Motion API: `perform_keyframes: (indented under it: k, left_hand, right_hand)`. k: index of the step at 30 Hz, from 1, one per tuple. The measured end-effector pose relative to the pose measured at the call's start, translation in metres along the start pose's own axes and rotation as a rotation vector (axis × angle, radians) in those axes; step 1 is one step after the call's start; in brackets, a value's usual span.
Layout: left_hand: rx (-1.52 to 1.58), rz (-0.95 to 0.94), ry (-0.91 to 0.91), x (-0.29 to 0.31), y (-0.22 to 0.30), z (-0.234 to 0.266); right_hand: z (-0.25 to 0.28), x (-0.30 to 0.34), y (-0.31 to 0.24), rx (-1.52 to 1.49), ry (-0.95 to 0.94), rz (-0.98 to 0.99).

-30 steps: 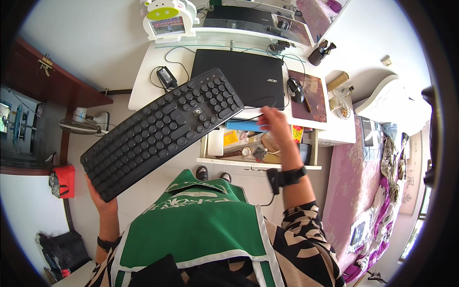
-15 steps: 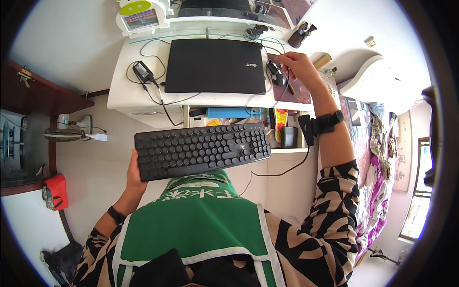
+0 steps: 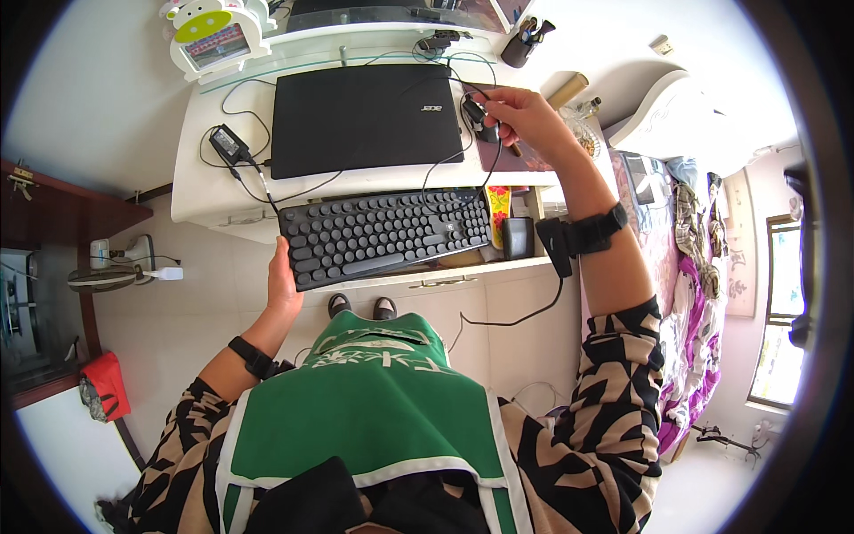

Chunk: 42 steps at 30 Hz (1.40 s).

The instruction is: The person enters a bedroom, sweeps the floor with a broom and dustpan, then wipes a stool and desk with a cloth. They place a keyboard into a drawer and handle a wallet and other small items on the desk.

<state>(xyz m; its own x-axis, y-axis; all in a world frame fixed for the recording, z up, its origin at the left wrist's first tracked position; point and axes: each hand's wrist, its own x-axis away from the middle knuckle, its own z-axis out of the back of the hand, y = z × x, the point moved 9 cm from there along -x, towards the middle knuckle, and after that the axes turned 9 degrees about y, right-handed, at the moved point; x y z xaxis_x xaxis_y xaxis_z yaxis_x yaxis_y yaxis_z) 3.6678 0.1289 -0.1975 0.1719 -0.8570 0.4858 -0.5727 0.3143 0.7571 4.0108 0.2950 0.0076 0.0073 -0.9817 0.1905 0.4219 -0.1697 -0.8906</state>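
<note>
My left hand (image 3: 283,283) grips the left end of a black keyboard (image 3: 382,233) with round keycaps, its thumb along the edge. The keyboard is held tilted above an open drawer (image 3: 525,262) at the desk's front and hides much of what lies inside. My right hand (image 3: 527,120) is over the right side of the desk, thumb and fingers pinched on a thin black cable (image 3: 493,160) that hangs toward the keyboard. Just beneath those fingers, a black mouse (image 3: 485,131) rests on a dark mat, partly hidden. A closed black laptop (image 3: 360,120) lies left of it.
A power adapter (image 3: 229,145) with loose cables lies left of the laptop. Behind are a glass shelf, a cow-shaped frame (image 3: 213,40) and a pen holder (image 3: 525,44). A black box (image 3: 518,238) sits in the drawer. A bed (image 3: 685,294) stands at the right.
The keyboard has moved away from my body, over the drawer, with my left hand on it. My right hand stays near the mouse, still pinching cable. The whole view has shifted slightly.
</note>
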Motion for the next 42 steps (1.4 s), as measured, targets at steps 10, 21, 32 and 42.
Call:
perform_keyframes:
  k: [10,21,32,42]
  left_hand:
    - [0.079,0.170,0.037,-0.022,-0.045,0.018]
    - [-0.018,0.125,0.011,-0.025,-0.035,0.011]
    - [0.041,0.166,-0.016,-0.026,-0.038,0.006]
    - [0.059,0.226,0.060,-0.039,-0.060,0.021]
  right_hand:
    - [-0.024,0.037,0.066,-0.141,-0.160,-0.211]
    - [-0.019,0.049,0.113,-0.253,-0.132,-0.339]
    - [-0.031,0.064,0.206,-0.416,-0.101,-0.558]
    - [0.032,0.059,0.289,0.434,0.274,-0.458]
